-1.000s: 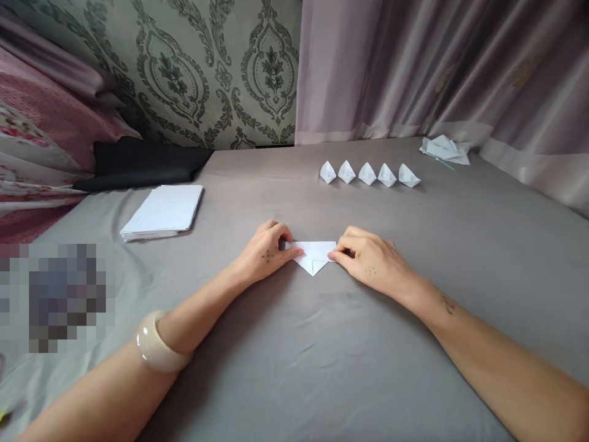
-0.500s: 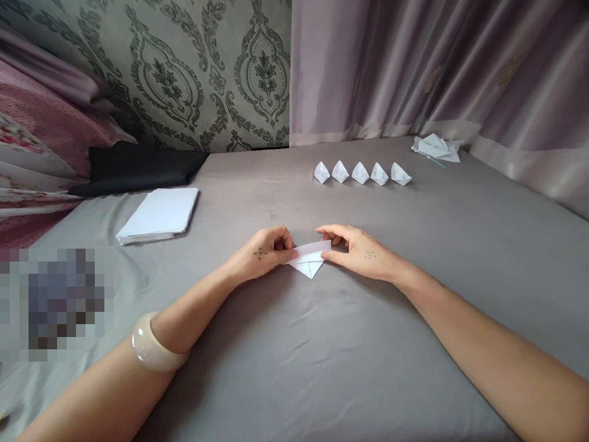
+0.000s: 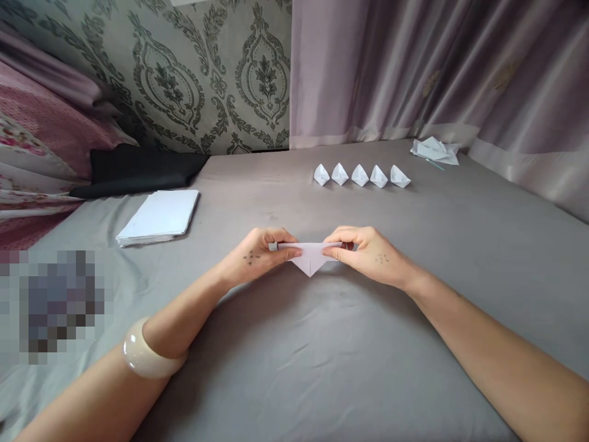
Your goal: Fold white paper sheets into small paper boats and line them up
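1. The left hand [image 3: 257,255] pinches the left end of a folded paper [image 3: 310,258] between thumb and fingers; the right hand [image 3: 370,255] pinches the right end. How the layers sit behind the fingertips is hard to see.
2. The paper, white and smooth, has a straight top and a point turned toward the near edge of the grey sheet [image 3: 294,368], whose cloth is softly wrinkled.
3. Half a second ago the paper slanted and the right fingers were lifted off its top; now it is level, gripped at both ends.
4. Toward the sheet's far edge, five small peaked paper boats [image 3: 360,176] stand in a row.
5. Near its left edge lies a flat paper stack [image 3: 161,215]; at the far right corner, crumpled-looking papers [image 3: 435,150].
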{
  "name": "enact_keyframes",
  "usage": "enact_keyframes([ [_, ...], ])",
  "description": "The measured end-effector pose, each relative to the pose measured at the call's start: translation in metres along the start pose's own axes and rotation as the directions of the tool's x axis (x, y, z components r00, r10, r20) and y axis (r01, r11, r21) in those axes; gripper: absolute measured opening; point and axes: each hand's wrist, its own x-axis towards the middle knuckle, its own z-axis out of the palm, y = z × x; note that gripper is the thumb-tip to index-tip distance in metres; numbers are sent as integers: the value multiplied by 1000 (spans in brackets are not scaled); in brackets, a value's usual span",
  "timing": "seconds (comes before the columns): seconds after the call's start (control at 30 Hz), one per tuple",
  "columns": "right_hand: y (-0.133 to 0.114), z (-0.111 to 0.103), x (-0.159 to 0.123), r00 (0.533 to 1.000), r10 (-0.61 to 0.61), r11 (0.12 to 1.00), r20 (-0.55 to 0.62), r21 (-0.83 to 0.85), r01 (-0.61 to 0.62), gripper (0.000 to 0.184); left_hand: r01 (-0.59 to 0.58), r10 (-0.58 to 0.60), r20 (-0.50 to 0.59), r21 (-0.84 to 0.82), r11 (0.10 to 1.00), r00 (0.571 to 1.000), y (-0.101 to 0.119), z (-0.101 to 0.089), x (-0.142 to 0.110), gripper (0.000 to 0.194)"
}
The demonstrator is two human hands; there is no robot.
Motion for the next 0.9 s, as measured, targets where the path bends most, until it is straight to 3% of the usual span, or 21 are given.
enact_keyframes([
  [0.07,-2,1,-1,962,-236,953,-140,-226,201,16,-201,235,-134,227,953,963,0,1,-1,15],
  [0.13,-2,4,-1,867,-464,796,-183,-515,317,19,-321,468,-187,511,797,864,-2,4,-2,11],
  [0.23,0,11,1,757,-645,509,-104,-797,324,24,-325,658,-96,811,487,747,-6,9,-3,10],
  [0.3,3,17,3,736,-674,408,-63,-862,300,25,-293,690,-39,887,357,723,-9,12,-3,10],
  [0.37,4,22,6,752,-657,373,-51,-889,266,27,-266,682,-14,915,303,731,-11,14,-3,10],
  [0.57,6,31,4,863,-506,384,21,-889,247,27,-288,558,98,921,263,824,-12,20,-3,20],
  [0.73,8,29,-2,944,-324,534,57,-813,232,26,-264,406,83,872,413,910,-13,26,-6,22],
  [0.9,8,25,-7,976,-218,708,-31,-693,136,21,-151,254,-5,792,591,967,-12,26,-13,25],
])
